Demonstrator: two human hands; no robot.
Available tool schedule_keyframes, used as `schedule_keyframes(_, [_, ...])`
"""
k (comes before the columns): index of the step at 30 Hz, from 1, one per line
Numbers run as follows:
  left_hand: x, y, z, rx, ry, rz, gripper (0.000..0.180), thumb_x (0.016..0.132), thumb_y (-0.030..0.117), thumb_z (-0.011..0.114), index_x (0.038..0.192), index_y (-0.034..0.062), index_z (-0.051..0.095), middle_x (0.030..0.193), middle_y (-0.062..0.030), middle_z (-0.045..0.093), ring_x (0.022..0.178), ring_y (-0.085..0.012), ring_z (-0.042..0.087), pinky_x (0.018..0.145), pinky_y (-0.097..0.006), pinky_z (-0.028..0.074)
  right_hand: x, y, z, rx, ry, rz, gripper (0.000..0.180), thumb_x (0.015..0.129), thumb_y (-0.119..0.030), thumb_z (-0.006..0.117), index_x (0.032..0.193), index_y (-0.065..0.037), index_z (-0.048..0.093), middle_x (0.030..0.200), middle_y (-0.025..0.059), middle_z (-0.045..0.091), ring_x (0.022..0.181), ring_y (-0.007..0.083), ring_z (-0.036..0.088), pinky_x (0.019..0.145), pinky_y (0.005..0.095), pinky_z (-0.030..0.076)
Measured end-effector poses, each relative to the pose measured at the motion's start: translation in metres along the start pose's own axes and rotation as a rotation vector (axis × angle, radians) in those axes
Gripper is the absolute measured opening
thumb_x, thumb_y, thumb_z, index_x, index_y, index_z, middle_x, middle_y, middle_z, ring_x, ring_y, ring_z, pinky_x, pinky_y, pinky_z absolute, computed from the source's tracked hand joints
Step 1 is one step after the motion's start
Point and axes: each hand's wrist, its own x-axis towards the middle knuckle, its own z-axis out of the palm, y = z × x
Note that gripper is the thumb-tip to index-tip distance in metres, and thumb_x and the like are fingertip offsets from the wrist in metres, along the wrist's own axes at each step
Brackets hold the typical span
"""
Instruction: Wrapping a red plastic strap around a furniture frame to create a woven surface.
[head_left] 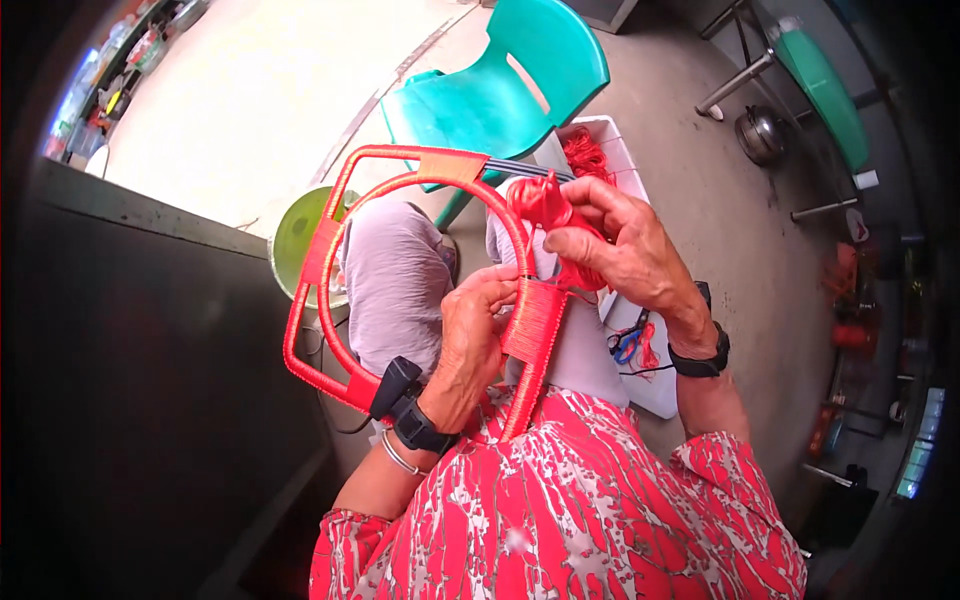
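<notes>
Frame [322, 250]: is lying over the knees [392, 285]
Basin [293, 242]: is sitting left of them
Chair [470, 100]: is standing ahead
Crate [630, 168]: is holding cord [584, 155]
Scissors [627, 348]: are lying right, perhaps on a tray [656, 396]

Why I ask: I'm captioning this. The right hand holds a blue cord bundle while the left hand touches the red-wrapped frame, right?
No: the cord bundle in the right hand is red, not blue, as the head view shows. The left hand does touch the red-wrapped frame.
</notes>
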Motion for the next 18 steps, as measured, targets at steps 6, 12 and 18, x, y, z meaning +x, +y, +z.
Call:
schedule_keyframes(6, [0.005, -0.004, -0.007, 0.021, -0.046, -0.02, 0.015, 0.086, 0.003, 0.059, 0.098, -0.0061, 0.06, 0.088, -0.0116, 0.066, 0.073, -0.0163, 0.064, 0.065, -0.028, 0.056, 0.002, -0.025, -0.015, 0.44, 0.154, -0.32, 0.042, 0.093, -0.022, 0.057, 0.126, 0.001, 0.047, 0.092, 0.0082, 0.062, 0.077, 0.0131, 0.06, 0.072, 0.0281, 0.05])
schedule_keyframes(12, [0.007, 0.009, 0.013, 0.155, -0.226, -0.346, 0.017, 0.09, 0.011, 0.06, 0.095, -0.0055, 0.06, 0.085, -0.0165, 0.067, 0.068, -0.0234, 0.068, 0.06, -0.032, 0.058, -0.048, -0.06, -0.079, 0.967, 0.207, -0.815, 0.04, 0.09, -0.019, 0.061, 0.12, 0.003, 0.044, 0.085, 0.0002, 0.047, 0.074, 0.0123, 0.046, 0.076, 0.0308, 0.035])
schedule_keyframes(18, [0.015, 0.007, 0.01, 0.294, -0.254, -0.402, 0.017, 0.09, 0.013, 0.057, 0.09, -0.0042, 0.06, 0.08, -0.0182, 0.068, 0.062, -0.0267, 0.068, 0.057, -0.034, 0.057, -0.131, -0.02, -0.119, 0.961, 0.647, -1.005, 0.03, 0.088, -0.01, 0.059, 0.111, 0.002, 0.044, 0.08, 0.0017, 0.044, 0.075, 0.0135, 0.044, 0.078, 0.032, 0.034])
